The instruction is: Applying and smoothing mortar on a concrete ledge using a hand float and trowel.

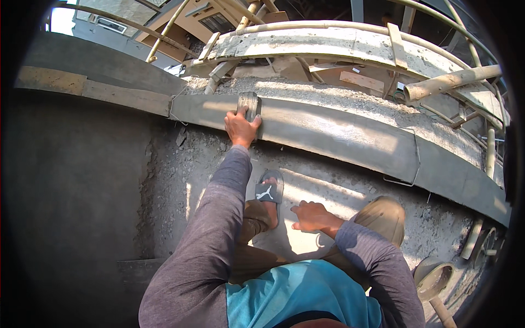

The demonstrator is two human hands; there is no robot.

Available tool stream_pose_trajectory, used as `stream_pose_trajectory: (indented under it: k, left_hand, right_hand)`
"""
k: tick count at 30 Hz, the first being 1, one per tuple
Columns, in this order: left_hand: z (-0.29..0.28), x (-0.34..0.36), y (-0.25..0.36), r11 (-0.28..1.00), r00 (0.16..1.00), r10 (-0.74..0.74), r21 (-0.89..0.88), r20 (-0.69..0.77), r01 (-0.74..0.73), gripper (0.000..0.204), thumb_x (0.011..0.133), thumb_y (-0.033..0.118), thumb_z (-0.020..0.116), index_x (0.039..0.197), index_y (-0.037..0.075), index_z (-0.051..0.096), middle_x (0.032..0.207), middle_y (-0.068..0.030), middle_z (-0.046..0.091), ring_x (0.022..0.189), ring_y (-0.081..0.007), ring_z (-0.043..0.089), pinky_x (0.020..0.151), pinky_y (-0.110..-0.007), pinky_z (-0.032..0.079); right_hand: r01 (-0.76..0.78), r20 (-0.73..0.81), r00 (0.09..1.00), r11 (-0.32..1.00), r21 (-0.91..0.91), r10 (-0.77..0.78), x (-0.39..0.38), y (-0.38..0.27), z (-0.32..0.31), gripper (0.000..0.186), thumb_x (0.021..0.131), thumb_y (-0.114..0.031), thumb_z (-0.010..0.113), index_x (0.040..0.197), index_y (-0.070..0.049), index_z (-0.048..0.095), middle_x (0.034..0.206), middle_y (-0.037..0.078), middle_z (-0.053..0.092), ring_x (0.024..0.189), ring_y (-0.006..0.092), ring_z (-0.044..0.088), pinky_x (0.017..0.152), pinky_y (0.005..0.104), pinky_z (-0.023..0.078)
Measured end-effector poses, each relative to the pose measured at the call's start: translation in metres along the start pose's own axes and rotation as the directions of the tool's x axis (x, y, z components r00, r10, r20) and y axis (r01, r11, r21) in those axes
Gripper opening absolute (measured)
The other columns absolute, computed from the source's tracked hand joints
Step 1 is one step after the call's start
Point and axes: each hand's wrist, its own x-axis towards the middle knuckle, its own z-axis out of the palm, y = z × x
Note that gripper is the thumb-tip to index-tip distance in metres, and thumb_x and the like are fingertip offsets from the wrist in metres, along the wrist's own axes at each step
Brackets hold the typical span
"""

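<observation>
My left arm reaches forward to a long, smooth grey cement ledge (333, 131). On it, my left hand (240, 130) is closed round a short, narrow wooden block (249, 103), grey with mortar, that lies crosswise over the ledge top. The block's underside is hidden. Wet-looking sheen shows on the ledge to the right of the block. Above the floor, near my right knee, my right hand (313, 216) hangs with its fingers loosely apart and nothing in them. Thin wire clamps (416, 156) loop round the ledge on either side.
Bamboo poles (451, 83) and a curved concrete band (328, 41) stand beyond the ledge. A dark cement wall (71, 191) fills the left. My sandalled foot (269, 191) rests on the rough floor. At lower right lies a round scoop with a handle (436, 281), near a wheel (485, 246).
</observation>
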Motion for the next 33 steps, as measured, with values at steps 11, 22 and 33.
stream_pose_trajectory:
  k: [11,22,33]
  left_hand:
    - [0.020,-0.072,0.094,0.949,0.994,0.107,-0.298,-0.011,-0.105,0.057,0.068,0.038,0.083,0.116,0.009,0.072,0.112,-0.0198,0.059,0.107,-0.0371,0.055,0.093,-0.046,0.047]
    - [0.014,-0.103,0.136,0.956,0.981,0.193,-0.226,0.014,-0.185,0.053,0.071,0.038,0.082,0.117,0.016,0.070,0.115,-0.0175,0.056,0.110,-0.0362,0.052,0.094,-0.046,0.043]
    - [0.004,-0.143,0.207,0.884,0.925,0.379,-0.307,0.027,-0.353,0.056,0.068,0.036,0.084,0.119,0.015,0.070,0.118,-0.0181,0.055,0.111,-0.0361,0.053,0.094,-0.047,0.044]
  right_hand:
    - [0.085,0.085,0.993,0.996,0.017,-0.086,0.013,0.000,0.011,0.061,0.087,-0.045,0.066,0.134,-0.008,0.057,0.122,0.025,0.060,0.111,0.0425,0.062,0.092,0.0510,0.051]
    - [0.016,0.053,0.999,0.999,-0.031,-0.014,0.000,-0.006,0.001,0.056,0.086,-0.046,0.065,0.126,-0.007,0.062,0.126,0.021,0.061,0.112,0.0395,0.062,0.093,0.0480,0.051]
    - [0.037,0.075,0.996,0.999,-0.014,-0.036,0.034,0.021,0.041,0.058,0.089,-0.051,0.062,0.132,-0.012,0.061,0.132,0.012,0.062,0.117,0.0334,0.062,0.096,0.0450,0.051]
